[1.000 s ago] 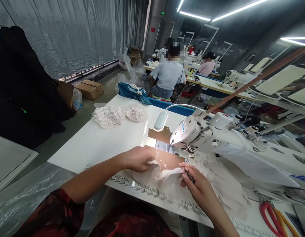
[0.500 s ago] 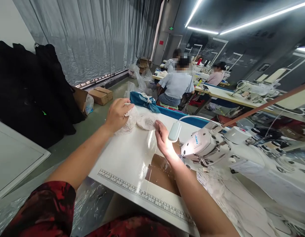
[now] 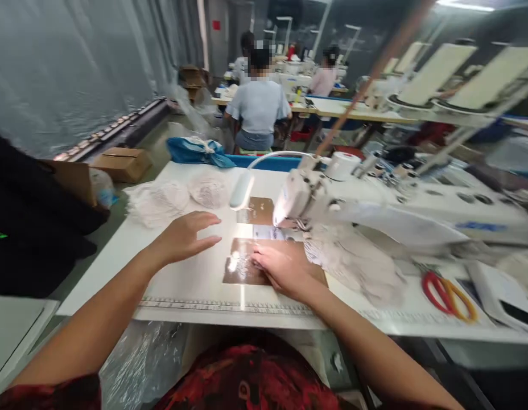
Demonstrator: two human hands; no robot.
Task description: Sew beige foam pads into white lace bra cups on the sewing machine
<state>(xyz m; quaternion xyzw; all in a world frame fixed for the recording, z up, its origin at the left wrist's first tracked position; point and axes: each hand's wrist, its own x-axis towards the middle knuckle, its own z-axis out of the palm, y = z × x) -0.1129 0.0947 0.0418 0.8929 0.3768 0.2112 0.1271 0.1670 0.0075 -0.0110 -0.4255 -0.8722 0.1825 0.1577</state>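
My left hand (image 3: 189,236) hovers over the white table (image 3: 161,287), thumb and fingers apart and nothing between them. Just beyond it lie two pale lacy fabric pieces, a wider pile (image 3: 155,200) and a rounder one (image 3: 207,191). My right hand (image 3: 279,267) is over the brown plate (image 3: 247,273) in front of the sewing machine head (image 3: 292,199), its fingers curled together; whatever they hold, if anything, is hidden. Pale fabric (image 3: 358,262) is bunched to the right of the needle area.
Red and orange scissors (image 3: 448,296) lie at the right beside a white box (image 3: 505,293). A small lamp (image 3: 242,191) hangs left of the machine head. A blue cloth bundle (image 3: 198,151) sits at the table's back edge. People sit at machines beyond.
My left hand has let go of the lacy fabric and come back toward me. My right hand has left the rounder piece for the brown plate. The view has turned right.
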